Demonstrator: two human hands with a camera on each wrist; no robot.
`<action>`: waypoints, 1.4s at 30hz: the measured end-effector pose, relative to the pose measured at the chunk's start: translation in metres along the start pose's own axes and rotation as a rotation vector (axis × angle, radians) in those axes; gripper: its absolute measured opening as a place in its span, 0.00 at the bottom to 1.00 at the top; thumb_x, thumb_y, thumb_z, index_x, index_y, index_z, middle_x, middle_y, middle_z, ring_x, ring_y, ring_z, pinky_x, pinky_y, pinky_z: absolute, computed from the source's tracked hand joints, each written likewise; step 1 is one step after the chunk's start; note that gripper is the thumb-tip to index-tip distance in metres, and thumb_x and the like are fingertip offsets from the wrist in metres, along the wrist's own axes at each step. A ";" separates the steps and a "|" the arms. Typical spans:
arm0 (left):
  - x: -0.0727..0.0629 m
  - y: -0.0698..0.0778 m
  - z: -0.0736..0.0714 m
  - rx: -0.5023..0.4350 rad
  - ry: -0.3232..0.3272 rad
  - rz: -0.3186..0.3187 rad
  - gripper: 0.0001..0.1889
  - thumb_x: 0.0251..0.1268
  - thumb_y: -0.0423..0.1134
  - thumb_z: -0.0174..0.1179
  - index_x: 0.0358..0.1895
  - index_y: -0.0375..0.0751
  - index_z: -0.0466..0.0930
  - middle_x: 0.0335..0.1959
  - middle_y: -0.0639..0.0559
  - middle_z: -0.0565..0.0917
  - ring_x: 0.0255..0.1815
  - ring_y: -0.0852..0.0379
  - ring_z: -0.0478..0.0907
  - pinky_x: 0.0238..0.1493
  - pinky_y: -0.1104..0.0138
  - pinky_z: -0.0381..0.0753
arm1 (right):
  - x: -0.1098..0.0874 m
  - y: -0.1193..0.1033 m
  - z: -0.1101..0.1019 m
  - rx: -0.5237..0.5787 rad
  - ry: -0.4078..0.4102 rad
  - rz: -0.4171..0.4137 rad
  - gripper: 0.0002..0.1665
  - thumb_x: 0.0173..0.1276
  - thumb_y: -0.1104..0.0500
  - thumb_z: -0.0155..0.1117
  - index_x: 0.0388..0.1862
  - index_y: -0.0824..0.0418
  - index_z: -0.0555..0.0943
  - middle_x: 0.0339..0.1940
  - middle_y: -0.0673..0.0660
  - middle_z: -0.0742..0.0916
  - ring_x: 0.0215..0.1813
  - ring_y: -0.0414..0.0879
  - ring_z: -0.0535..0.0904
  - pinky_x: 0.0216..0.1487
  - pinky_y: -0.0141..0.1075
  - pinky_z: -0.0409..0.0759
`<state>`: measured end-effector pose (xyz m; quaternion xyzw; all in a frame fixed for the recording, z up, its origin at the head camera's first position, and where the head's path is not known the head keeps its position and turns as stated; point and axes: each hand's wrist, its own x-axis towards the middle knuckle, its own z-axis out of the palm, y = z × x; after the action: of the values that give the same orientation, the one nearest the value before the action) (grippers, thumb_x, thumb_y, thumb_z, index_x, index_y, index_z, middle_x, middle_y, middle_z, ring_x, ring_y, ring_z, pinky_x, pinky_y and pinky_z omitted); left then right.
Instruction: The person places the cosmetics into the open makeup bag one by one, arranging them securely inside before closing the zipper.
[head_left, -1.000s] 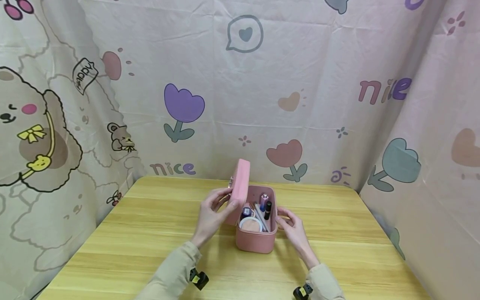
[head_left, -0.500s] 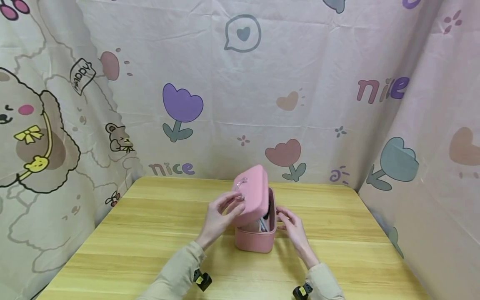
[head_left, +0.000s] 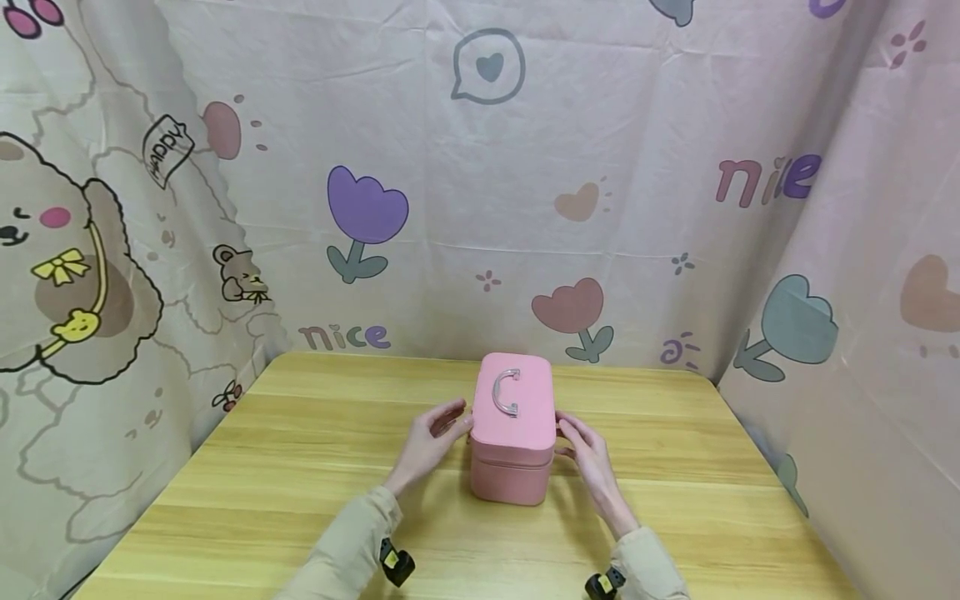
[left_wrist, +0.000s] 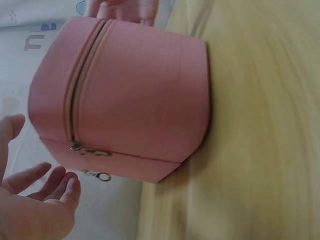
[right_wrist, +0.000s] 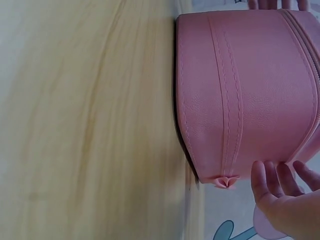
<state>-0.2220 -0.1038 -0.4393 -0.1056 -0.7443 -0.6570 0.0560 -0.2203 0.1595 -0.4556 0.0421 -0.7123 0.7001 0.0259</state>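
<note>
A pink makeup case (head_left: 512, 479) stands upright on the table, its lid (head_left: 528, 425) down over the body so the contents are hidden. A silver carry handle (head_left: 498, 393) sits on top. My left hand (head_left: 427, 446) is beside the left side, thumb and fingers loosely spread, holding nothing. In the left wrist view, metal zipper pulls (left_wrist: 103, 176) hang near that hand's fingertips. My right hand (head_left: 590, 462) has relaxed fingers at the case's right side. In the right wrist view, its fingertips overlap the case's edge below the zipper (right_wrist: 305, 42), near a small pink bow (right_wrist: 226, 182).
The wooden table (head_left: 300, 467) extends on both sides of the case. A printed curtain (head_left: 450, 208) hangs along its back and both sides. A black wrist camera (head_left: 396, 562) is strapped near the left sleeve, another camera (head_left: 604, 583) near the right.
My left hand has swung the lid from raised at the left down onto the case, covering the cosmetics, then let go and drawn back left. My right hand has stayed nearly still.
</note>
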 end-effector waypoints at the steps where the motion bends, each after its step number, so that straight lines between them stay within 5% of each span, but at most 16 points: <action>1: -0.001 -0.002 0.001 0.008 -0.014 -0.011 0.28 0.71 0.38 0.62 0.69 0.26 0.69 0.69 0.30 0.74 0.72 0.36 0.70 0.74 0.52 0.69 | 0.000 0.000 0.000 -0.004 -0.001 -0.007 0.30 0.80 0.53 0.50 0.71 0.71 0.69 0.68 0.69 0.77 0.55 0.33 0.78 0.56 0.31 0.81; 9: -0.008 -0.004 0.013 0.006 -0.046 -0.026 0.29 0.73 0.42 0.60 0.71 0.30 0.69 0.70 0.33 0.74 0.72 0.38 0.71 0.74 0.51 0.69 | -0.002 -0.005 0.004 0.017 -0.042 -0.018 0.33 0.78 0.52 0.54 0.73 0.72 0.66 0.75 0.69 0.71 0.57 0.31 0.77 0.57 0.28 0.81; 24: -0.010 -0.004 0.014 0.012 -0.073 -0.033 0.29 0.73 0.42 0.60 0.72 0.33 0.68 0.72 0.36 0.73 0.74 0.40 0.70 0.74 0.52 0.69 | -0.002 -0.006 0.007 0.024 -0.057 -0.017 0.34 0.75 0.56 0.58 0.74 0.71 0.65 0.73 0.69 0.73 0.50 0.33 0.82 0.56 0.28 0.82; 31: -0.010 -0.005 0.015 0.008 -0.068 -0.041 0.29 0.72 0.43 0.61 0.72 0.34 0.69 0.71 0.37 0.73 0.73 0.41 0.71 0.74 0.52 0.70 | -0.002 -0.004 0.007 -0.018 -0.060 -0.044 0.36 0.74 0.57 0.60 0.77 0.64 0.63 0.75 0.67 0.71 0.65 0.54 0.78 0.55 0.27 0.82; 36: -0.010 -0.005 0.016 0.001 -0.064 -0.036 0.29 0.72 0.42 0.61 0.71 0.33 0.69 0.71 0.36 0.73 0.73 0.40 0.71 0.74 0.52 0.70 | -0.005 -0.007 0.009 -0.172 -0.017 -0.174 0.34 0.73 0.60 0.61 0.76 0.60 0.66 0.77 0.64 0.69 0.73 0.64 0.70 0.65 0.43 0.80; 40: -0.009 -0.006 0.017 0.010 -0.067 -0.037 0.30 0.73 0.44 0.59 0.72 0.33 0.68 0.72 0.36 0.72 0.74 0.39 0.70 0.74 0.51 0.69 | -0.006 -0.010 0.011 -0.328 0.031 -0.264 0.27 0.72 0.59 0.61 0.70 0.59 0.75 0.76 0.67 0.70 0.76 0.68 0.65 0.72 0.64 0.67; 42: -0.010 -0.006 0.017 0.002 -0.068 -0.043 0.29 0.75 0.45 0.57 0.72 0.32 0.67 0.73 0.35 0.71 0.74 0.39 0.69 0.74 0.52 0.70 | -0.006 -0.011 0.011 -0.351 0.025 -0.266 0.26 0.72 0.57 0.62 0.68 0.59 0.78 0.76 0.69 0.70 0.77 0.70 0.62 0.70 0.67 0.66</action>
<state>-0.2132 -0.0889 -0.4495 -0.1120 -0.7484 -0.6535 0.0167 -0.2126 0.1489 -0.4458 0.1220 -0.8111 0.5561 0.1340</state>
